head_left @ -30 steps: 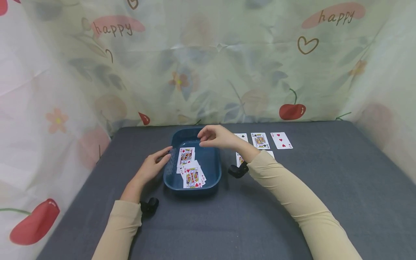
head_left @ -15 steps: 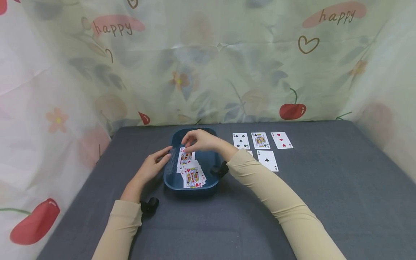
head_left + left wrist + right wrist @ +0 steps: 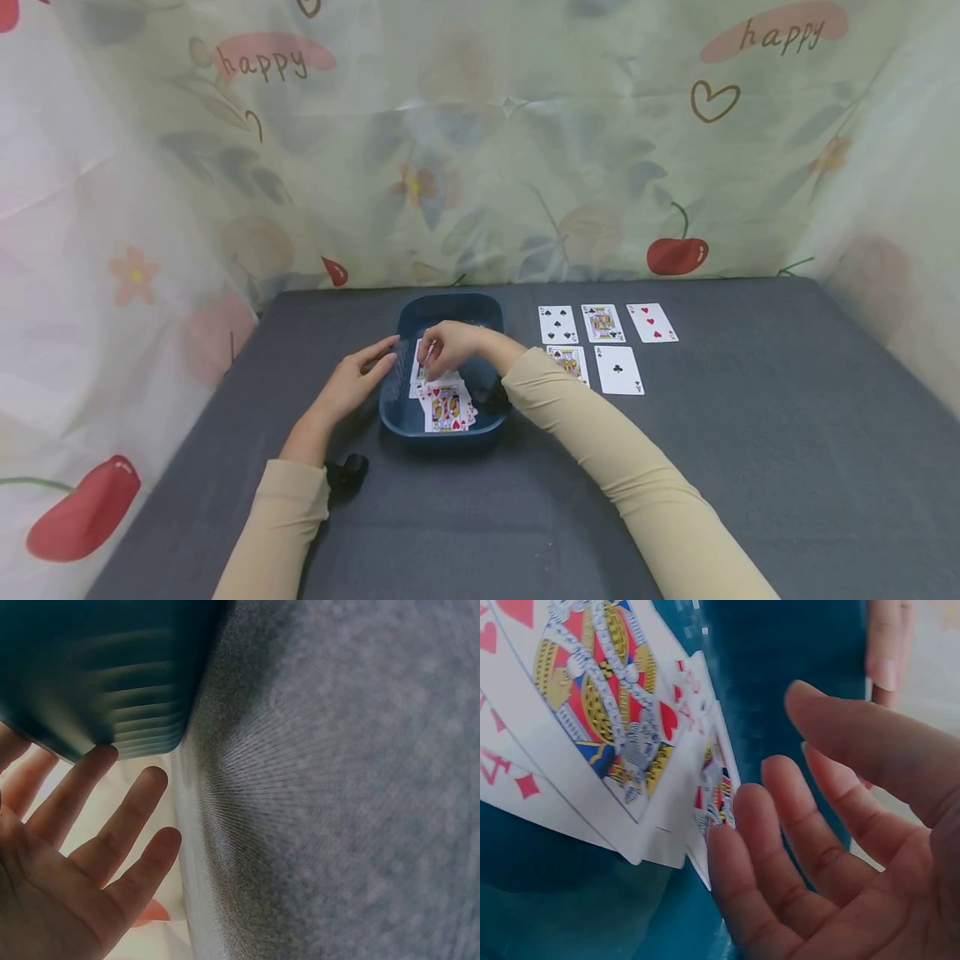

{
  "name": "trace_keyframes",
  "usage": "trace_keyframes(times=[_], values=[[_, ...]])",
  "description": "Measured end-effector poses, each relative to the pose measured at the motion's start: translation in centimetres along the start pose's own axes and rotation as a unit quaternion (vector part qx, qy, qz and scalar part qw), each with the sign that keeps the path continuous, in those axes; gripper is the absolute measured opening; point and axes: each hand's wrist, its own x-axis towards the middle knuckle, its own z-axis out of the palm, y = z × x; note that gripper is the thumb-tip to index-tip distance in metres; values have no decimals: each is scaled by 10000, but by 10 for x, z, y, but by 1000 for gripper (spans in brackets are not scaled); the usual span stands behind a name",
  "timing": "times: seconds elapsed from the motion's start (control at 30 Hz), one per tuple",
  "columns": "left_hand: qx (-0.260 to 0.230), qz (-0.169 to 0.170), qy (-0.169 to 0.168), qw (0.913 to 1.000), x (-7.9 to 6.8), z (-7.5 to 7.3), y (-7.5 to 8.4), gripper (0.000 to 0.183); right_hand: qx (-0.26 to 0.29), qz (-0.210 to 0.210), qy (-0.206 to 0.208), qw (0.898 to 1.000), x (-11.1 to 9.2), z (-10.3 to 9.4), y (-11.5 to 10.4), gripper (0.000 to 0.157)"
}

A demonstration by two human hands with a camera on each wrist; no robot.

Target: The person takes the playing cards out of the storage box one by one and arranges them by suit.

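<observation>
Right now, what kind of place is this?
Probably a little screened-off spot, likely indoors. There's a dark grey cloth-covered table, pale printed fabric sheets hung on three sides, and a dark blue, round-cornered tray with white rectangular playing cards inside and beside it.

Dark table (image 3: 480,533) carries blue tray (image 3: 465,308); five face-up cards (image 3: 603,325) in two rows.

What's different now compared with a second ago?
The bare right hand has moved left and down in the head view, over the white rectangular playing cards inside the dark blue rounded plastic tray. Its beige fabric sleeve followed, uncovering more of the five face-up cards on the dark grey tabletop. No grip or release is visible. The left hand stays at the tray's left rim, and the tray stays put.
</observation>
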Motion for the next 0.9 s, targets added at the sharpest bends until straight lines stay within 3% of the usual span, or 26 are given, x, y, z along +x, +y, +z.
trace_keyframes(times=[0.4,0.63,0.9], values=[[-104,-18,11,9999,-1,0,0,49,-1019,302,-409,9935,6,18,0,47],[-52,-110,23,9999,0,1,1,49,-1241,471,-528,9897,4,22,-1,56],[-61,-52,47,10000,-2,1,2,49,-1515,443,-421,9866,3,22,-2,56]])
